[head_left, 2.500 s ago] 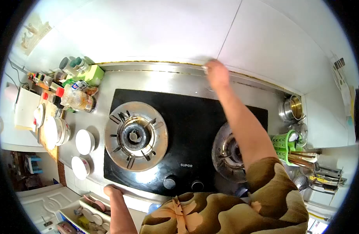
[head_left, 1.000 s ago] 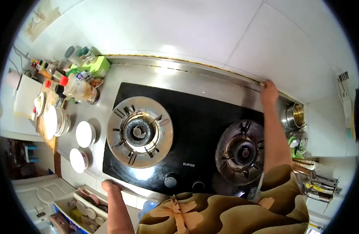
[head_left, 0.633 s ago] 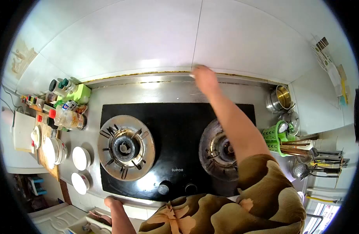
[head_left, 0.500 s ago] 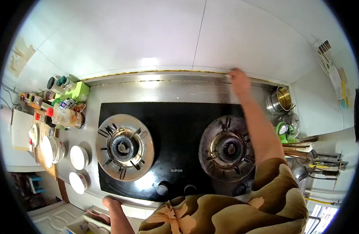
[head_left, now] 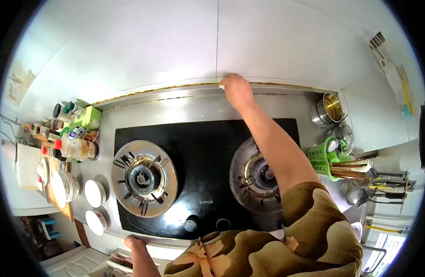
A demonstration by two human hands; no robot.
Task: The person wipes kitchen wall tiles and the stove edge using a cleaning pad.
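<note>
My right hand (head_left: 237, 91) is closed at the foot of the white wall (head_left: 147, 41). A small white piece (head_left: 222, 86), its kind too small to make out, pokes from the fingertips. The fingers touch the yellow-brown stained seam (head_left: 175, 86) where the wall meets the steel ledge (head_left: 175, 93). My right forearm reaches over the right burner (head_left: 256, 177) and hides part of it. Low in view, my left hand (head_left: 134, 242) rests at the counter's front edge; its fingers are hidden. Between my hands lies the black gas stovetop (head_left: 204, 161).
Bottles (head_left: 76, 148) and a green box (head_left: 89, 118) stand left of the stove, with white bowls (head_left: 95, 194) nearer me. On the right are metal pots (head_left: 330, 110), a green basket (head_left: 319, 159) with chopsticks, and hanging utensils (head_left: 383, 195). The left burner (head_left: 144, 179) has a raised metal ring.
My right hand has slid left along the seam, bringing the forearm further over the stove. The left hand stays at the front edge. The view has shifted slightly.
</note>
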